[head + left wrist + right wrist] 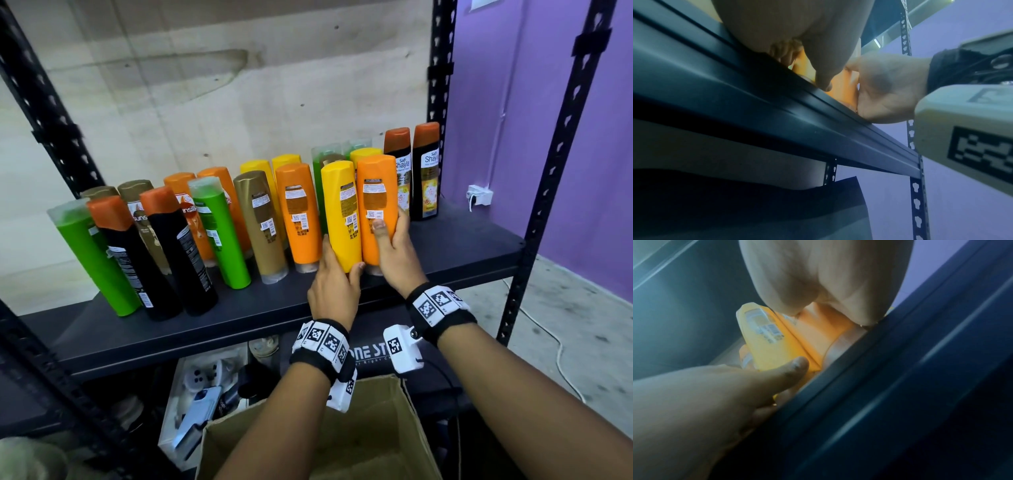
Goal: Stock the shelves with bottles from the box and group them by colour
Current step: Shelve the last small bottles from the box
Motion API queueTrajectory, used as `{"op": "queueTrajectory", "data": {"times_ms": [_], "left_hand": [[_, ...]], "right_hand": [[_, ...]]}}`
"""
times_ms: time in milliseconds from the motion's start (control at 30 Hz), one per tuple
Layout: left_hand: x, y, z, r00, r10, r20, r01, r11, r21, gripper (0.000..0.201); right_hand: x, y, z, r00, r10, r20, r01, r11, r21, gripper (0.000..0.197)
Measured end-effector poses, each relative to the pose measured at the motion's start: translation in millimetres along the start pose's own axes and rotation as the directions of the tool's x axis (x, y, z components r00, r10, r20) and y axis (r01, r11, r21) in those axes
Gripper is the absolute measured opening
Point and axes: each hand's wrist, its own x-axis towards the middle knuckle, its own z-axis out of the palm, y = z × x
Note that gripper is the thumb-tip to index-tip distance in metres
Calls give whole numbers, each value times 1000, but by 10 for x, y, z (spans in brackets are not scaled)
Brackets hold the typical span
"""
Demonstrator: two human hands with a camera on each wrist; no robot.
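Two bottles in my grip at the front of the dark shelf (pixel 445 246): my left hand (pixel 334 284) wraps the base of the yellow bottle (pixel 342 216), my right hand (pixel 397 253) clasps the orange bottle (pixel 376 205), thumb on its label. They touch side by side, caps down. The cardboard box (pixel 342 428) sits below my forearms.

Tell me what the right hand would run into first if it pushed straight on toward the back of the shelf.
The right hand grips the orange bottle, so that goes with it. Straight behind stands a yellow bottle, probably the first contact, with the green bottles farther back. Depth between them is hard to judge.
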Motion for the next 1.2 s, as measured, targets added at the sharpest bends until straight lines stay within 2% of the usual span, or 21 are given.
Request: {"op": "queueTrajectory", "data": {"times_ms": [200, 433, 633, 767, 833, 933, 1067, 1200], "left_hand": [[4, 46, 13, 999, -42, 0, 42, 994, 97, 79], [29, 109, 23, 995, -97, 12, 94, 985, 143, 78], [32, 94, -17, 994, -94, 55, 85, 986, 140, 76], [16, 69, -137, 992, -58, 116, 52, 997, 52, 66], [23, 72, -214, 989, -35, 142, 33, 999, 16, 52], [83, 66, -359, 981, -21, 191, 7, 997, 77, 33], [154, 21, -588, 980, 54, 194, -94, 975, 203, 30], [171, -60, -822, 981, 95, 172, -148, 933, 327, 35]], "right_hand": [[-19, 45, 21, 1000, 23, 9, -23, 999, -48, 58], [-70, 5, 76, 999, -16, -50, 10, 993, -118, 55], [-85, -15, 46, 998, 12, -54, -19, 991, -132, 58], [-69, -27, -84, 1000, 21, 11, -18, 974, -224, 61], [-64, -60, -184, 998, 44, 37, -30, 947, -320, 62], [-102, -132, -318, 997, 58, 41, -32, 884, -467, 58], [-167, -294, -403, 996, 15, 86, 42, 779, -626, 31], [-212, -540, -354, 994, -22, 102, 92, 646, -758, 33]]}}
